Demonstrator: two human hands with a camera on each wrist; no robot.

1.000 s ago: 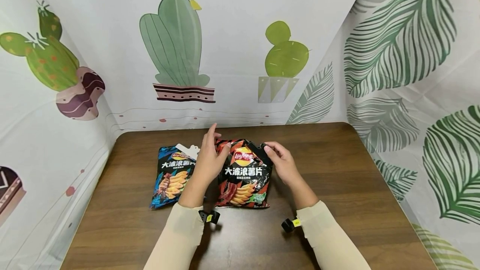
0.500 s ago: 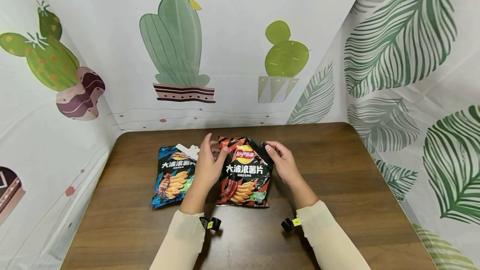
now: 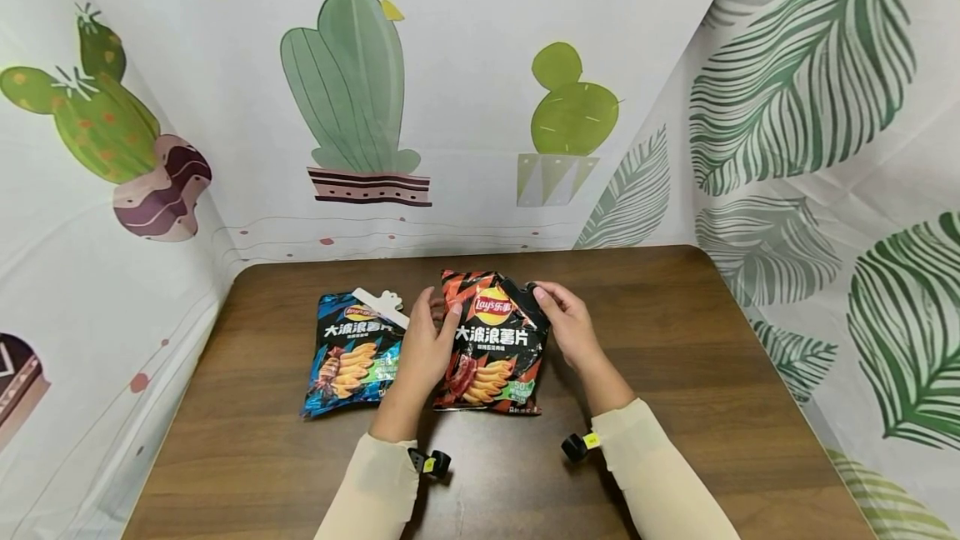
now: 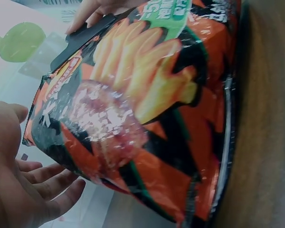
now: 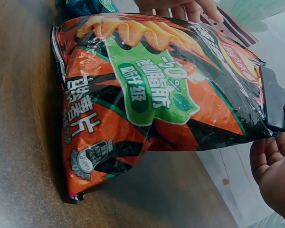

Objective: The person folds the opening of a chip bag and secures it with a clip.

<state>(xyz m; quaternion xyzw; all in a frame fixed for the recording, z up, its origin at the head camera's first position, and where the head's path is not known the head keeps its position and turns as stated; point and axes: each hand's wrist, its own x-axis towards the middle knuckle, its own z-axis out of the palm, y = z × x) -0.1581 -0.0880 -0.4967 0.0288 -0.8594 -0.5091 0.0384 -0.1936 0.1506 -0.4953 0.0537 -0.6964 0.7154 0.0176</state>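
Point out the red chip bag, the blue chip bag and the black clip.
red bag [image 3: 491, 348], head view, middle of its front.
blue bag [image 3: 348, 357], head view, its printed front.
black clip [image 5: 274, 102], right wrist view, its flat body.

A dark brown wooden counter [image 3: 675, 340] with rounded far corners carries two crisp bags side by side near its middle. The blue bag [image 3: 348, 357] lies flat on the left, a white clip [image 3: 381, 307] across its top end. Just beside it on the right sits the red and black bag [image 3: 495, 348], its bottom edge on the wood and its top raised, with a black clip [image 3: 517, 298] at its upper corner.
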